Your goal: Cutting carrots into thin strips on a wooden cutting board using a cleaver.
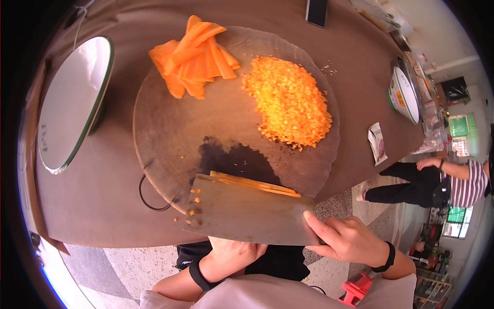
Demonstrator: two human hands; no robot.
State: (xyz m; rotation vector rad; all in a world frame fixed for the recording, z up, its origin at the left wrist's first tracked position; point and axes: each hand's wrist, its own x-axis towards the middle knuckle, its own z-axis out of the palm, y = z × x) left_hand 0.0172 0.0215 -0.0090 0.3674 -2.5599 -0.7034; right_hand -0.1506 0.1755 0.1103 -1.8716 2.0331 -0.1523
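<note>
My right hand (343,237) grips the handle end of a wide-bladed cleaver (251,212), its thumb on the blade. The blade lies across the near edge of a round wooden chopping board (173,123), with small carrot bits stuck to it. Beyond its edge show thin carrot strips (258,184) on the board. My left hand (235,249) is partly under the blade; its fingers are hidden, so what it touches cannot be told. Carrot slices (193,61) are piled at the board's far left, and finely diced carrot (289,102) is heaped at its right. A dark wet patch (239,160) marks the wood.
A white green-rimmed enamel basin (73,104) stands left of the board. On the right are a small packet (377,143) and another bowl (404,94); a phone (317,12) lies at the far edge. A person in a striped shirt (465,183) stands beyond the table.
</note>
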